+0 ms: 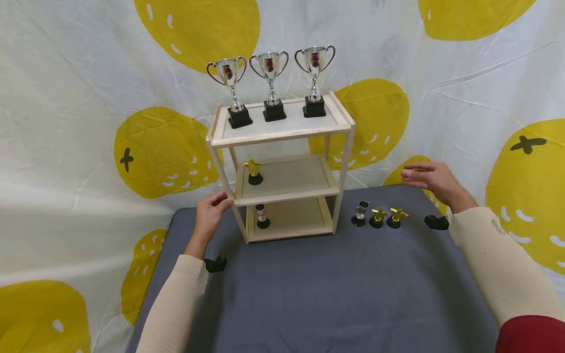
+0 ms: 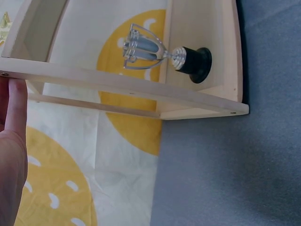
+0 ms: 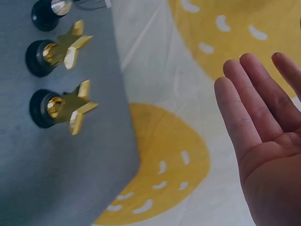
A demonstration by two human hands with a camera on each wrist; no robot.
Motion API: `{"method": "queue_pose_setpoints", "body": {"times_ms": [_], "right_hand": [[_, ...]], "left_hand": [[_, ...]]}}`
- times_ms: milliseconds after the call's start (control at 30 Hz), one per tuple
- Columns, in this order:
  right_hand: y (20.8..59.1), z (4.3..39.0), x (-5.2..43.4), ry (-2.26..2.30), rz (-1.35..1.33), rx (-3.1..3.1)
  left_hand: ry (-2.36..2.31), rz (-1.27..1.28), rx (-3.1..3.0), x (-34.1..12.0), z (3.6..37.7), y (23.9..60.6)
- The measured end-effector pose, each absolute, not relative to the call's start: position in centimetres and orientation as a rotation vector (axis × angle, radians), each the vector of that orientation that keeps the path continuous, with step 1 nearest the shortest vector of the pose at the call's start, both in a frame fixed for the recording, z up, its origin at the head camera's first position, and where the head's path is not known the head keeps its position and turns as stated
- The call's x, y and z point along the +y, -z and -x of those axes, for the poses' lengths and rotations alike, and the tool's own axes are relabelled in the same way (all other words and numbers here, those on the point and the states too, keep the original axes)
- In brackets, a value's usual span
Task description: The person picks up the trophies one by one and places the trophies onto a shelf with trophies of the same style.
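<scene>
My left hand [image 1: 209, 215] touches the left front post of a wooden shelf [image 1: 287, 199], level with its middle board; in the left wrist view a straight digit meets the post's outer side. Held in the air with fingers extended, my right hand [image 1: 437, 182] has nothing in it. Below and left of it, a small silver trophy cup [image 1: 361, 211] and two gold star trophies [image 1: 378, 216] [image 1: 397, 215] stand in a row on the table. Another gold star trophy [image 1: 253, 171] is on the middle board's left. A small silver cup [image 2: 148, 49] occupies the bottom board's left.
Three larger silver cups [image 1: 229, 81] [image 1: 270, 73] [image 1: 314, 71] stand on the shelf's top board. Grey cloth covers the table [image 1: 335, 289]. A white curtain [image 1: 79, 162] with yellow shapes hangs behind and beside it.
</scene>
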State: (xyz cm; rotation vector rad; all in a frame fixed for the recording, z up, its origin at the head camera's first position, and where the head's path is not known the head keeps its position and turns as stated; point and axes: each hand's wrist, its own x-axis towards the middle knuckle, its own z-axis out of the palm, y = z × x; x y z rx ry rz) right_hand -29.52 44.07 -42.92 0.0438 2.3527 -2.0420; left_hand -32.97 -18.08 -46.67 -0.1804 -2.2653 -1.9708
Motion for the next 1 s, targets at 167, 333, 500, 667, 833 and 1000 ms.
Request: {"method": "queue_pose_setpoints", "body": {"times_ms": [167,333,500,667,833,1000], "right_hand": [[44.8,29.0,44.3,1.983,-0.075,2.385],[47.0,28.3,44.5,1.889,-0.097,2.443],[49.0,27.9,44.5,1.781,-0.156,2.520],[50.5,27.7,44.7,1.723,-0.196,2.574],[51.9,27.4,44.7,1.588,-0.209,2.654],[53.0,26.8,44.3,1.335,-0.239,2.818]], "left_hand": [[1.970,0.173,-2.262,-18.1,33.1,46.8],[1.976,0.195,-2.250,-18.0,33.1,46.7],[1.976,0.198,-2.257,-18.0,33.0,46.6],[1.968,0.198,-2.261,-18.0,33.0,46.4],[1.959,0.199,-2.267,-18.1,33.1,46.5],[1.958,0.206,-2.267,-18.2,33.0,46.7]]}}
